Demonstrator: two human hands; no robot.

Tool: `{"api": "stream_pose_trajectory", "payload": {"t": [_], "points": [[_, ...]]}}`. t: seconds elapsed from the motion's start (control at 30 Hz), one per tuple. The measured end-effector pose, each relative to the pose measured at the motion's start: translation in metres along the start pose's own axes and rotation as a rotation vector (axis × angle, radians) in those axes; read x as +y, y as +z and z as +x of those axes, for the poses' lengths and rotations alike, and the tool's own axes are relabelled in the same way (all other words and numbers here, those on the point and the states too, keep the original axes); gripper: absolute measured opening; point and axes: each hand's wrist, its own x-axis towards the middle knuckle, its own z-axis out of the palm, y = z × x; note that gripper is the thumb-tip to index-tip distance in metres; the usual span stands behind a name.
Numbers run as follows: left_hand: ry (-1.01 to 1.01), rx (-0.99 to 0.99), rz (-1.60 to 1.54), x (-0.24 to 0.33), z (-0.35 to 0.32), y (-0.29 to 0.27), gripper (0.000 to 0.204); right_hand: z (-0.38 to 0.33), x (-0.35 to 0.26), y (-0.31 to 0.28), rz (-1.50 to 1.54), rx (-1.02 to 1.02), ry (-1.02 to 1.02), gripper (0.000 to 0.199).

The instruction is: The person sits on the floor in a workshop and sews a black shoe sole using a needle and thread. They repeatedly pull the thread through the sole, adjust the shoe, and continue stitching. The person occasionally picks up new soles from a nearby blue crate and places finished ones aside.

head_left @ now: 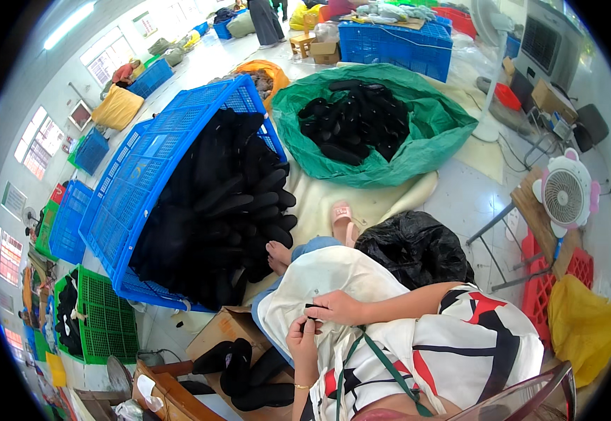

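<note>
A white cloth [319, 277] lies over my lap. Above it my right hand [338, 307] pinches a small black piece [311, 306] at its fingertips. Just below, my left hand [304, 340], with a thin bracelet on the wrist, closes its fingers on the same dark piece, though the piece is too small to make out its shape. The two hands touch each other. A cardboard box [224, 328] with several black shoe soles [256, 375] stands beside my left hand, at my knee.
A big blue crate [137, 175] lies tipped on its side, spilling black soles [242, 203]. Behind it an open green sack [424, 147] holds more. A black plastic bag [414, 245], a pink slipper [342, 219], a small fan [565, 195], red crates [579, 270] and a yellow bag [586, 326] surround me.
</note>
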Motion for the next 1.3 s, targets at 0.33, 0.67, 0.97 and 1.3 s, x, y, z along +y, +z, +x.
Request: {"api": "stream_pose_trajectory", "payload": {"t": [0.33,0.67,0.97,1.3], "points": [[-0.025,-0.054,0.145,-0.022,0.011,-0.033,0.015,0.027,0.006,0.003,-0.243,-0.135,-0.115,0.019],[-0.079,-0.099,-0.262,-0.003,0.022,-0.024,0.016,0.036,-0.011,0.018,-0.007,0.084,-0.221,0.009],[-0.006,0.032,0.328,-0.006,0.036,-0.029,0.018,0.05,0.0,0.021,-0.487,-0.027,-0.554,0.009],[-0.04,0.004,0.116,0.003,0.041,-0.037,0.019,0.063,0.008,0.018,-0.166,0.015,-0.225,0.011]]}}
